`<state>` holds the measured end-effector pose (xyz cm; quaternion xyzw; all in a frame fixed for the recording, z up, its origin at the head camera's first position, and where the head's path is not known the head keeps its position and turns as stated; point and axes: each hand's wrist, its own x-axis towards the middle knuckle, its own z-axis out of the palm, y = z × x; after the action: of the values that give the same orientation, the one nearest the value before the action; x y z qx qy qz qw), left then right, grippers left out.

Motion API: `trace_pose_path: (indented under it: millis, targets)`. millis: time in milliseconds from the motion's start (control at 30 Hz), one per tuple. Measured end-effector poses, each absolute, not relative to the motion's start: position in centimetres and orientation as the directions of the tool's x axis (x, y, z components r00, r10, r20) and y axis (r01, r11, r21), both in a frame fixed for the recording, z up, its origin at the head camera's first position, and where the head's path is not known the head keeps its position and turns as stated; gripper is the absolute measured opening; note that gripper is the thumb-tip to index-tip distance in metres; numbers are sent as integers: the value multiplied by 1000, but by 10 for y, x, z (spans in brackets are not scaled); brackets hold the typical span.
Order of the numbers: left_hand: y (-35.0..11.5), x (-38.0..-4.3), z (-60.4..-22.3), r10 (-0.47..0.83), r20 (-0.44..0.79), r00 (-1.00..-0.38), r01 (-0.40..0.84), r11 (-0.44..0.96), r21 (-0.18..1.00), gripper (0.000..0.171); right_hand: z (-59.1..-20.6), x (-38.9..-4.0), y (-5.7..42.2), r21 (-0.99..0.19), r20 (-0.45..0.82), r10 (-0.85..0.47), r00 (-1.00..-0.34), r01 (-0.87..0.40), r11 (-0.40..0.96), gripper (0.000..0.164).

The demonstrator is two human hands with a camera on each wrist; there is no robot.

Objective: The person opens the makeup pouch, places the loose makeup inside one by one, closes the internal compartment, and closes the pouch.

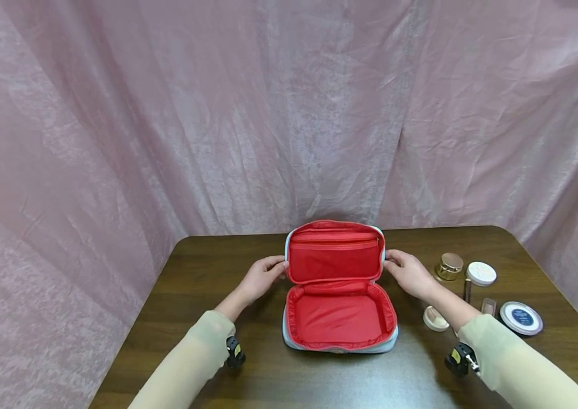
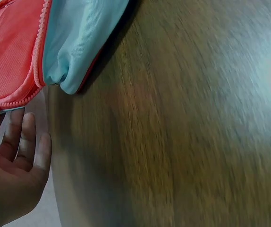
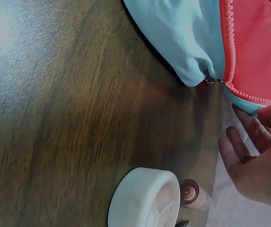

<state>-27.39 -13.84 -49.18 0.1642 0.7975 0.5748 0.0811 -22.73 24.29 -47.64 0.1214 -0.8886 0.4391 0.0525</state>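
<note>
A light blue cosmetic bag (image 1: 292, 334) with red lining lies unzipped on the table, its lid (image 1: 337, 262) raised at the back. My left hand (image 1: 260, 278) pinches the lid's left edge between thumb and fingers. On the opposite side, my right hand (image 1: 411, 275) pinches the right edge of the lid. The left wrist view shows the thumb on the red zipper border (image 2: 20, 100), the other fingers behind it. Similarly, in the right wrist view the thumb lies on the lid's inner side and the index finger is behind the blue edge (image 3: 244, 105).
Right of the bag lie several cosmetics: a gold-lidded jar (image 1: 449, 266), a white round case (image 1: 481, 273), a dark slim tube (image 1: 467, 291), a small clear piece (image 1: 489, 307), a large blue-labelled round container (image 1: 521, 318) and a white compact (image 1: 435, 320). Pink curtains (image 1: 289, 113) hang behind the table.
</note>
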Motion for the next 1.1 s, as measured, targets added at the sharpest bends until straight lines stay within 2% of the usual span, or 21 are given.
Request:
trace_pose_path:
  millis: [200, 500, 900, 1100]
  targets:
    - [-134, -279, -499, 302, -45, -952, 23, 217, 976, 36, -478, -233, 239, -776, 141, -133, -981, -193, 601, 21]
    - [-132, -284, -503, 342, -138, -929, -122, 68, 990, 44, -479, -241, 235, -790, 62, -75, -995, -95, 606, 30]
    - [-131, -291, -507, 314, -252, -915, -265, 1, 964, 40, -475, -247, 230, -750, 32, -56, -998, -61, 658, 29]
    - [-128, -293, -505, 279, -253, -927, -269, -23, 963, 35, -477, -251, 232, -737, 37, -44, -998, -57, 673, 27]
